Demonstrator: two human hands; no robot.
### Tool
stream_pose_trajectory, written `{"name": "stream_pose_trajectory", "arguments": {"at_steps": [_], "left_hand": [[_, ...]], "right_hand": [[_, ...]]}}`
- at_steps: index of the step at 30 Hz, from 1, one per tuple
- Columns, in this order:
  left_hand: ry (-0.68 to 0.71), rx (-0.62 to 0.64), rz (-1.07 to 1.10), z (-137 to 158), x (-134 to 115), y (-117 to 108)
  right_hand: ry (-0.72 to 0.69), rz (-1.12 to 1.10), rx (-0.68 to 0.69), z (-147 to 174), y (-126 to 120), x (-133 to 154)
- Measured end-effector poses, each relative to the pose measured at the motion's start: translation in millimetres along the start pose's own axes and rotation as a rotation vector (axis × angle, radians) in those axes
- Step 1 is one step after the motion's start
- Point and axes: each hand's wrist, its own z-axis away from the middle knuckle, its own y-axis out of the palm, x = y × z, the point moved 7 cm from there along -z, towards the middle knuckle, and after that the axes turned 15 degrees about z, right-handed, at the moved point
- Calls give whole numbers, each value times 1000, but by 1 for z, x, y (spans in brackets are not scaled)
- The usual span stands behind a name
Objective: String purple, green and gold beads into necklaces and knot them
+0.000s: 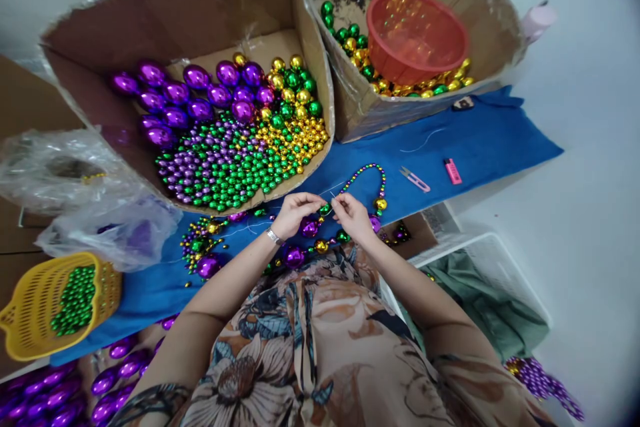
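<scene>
Over the blue cloth, my left hand [299, 215] and my right hand [354, 217] face each other with their fingertips pinched. A shiny green bead [325, 209] sits at my left fingertips. A thin white string [333, 195] shows at the fingertips of my right hand. Below and around my hands lies a beaded strand [367, 168] of small purple, green and gold beads, with larger beads among them. A large purple bead [294, 257] and a gold bead [321, 246] lie just under my wrists. Exactly how the string runs between my fingers is too small to tell.
A cardboard box [165, 13] of sorted beads stands ahead. Another box [360, 110] holds a red basket [417, 67]. Pink thread snips [415, 179] and a pink lighter [453, 171] lie on the blue cloth [480, 147]. A yellow basket [30, 293] stands left.
</scene>
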Motion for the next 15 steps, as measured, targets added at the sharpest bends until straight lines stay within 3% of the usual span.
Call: {"name": "stream_pose_trajectory", "arguments": {"at_steps": [4,7,10,15], "left_hand": [[-10,23,31,0,-3,-1],[65,60,5,0,-10,0],[172,21,-48,0,-17,-3],[228,-67,-84,-2,-18,-4]], "right_hand": [[-27,75,0,0,1,1],[-72,201,-21,1,-1,5],[-149,337,-43,3,-3,14],[-159,246,-57,7,-6,18]]}}
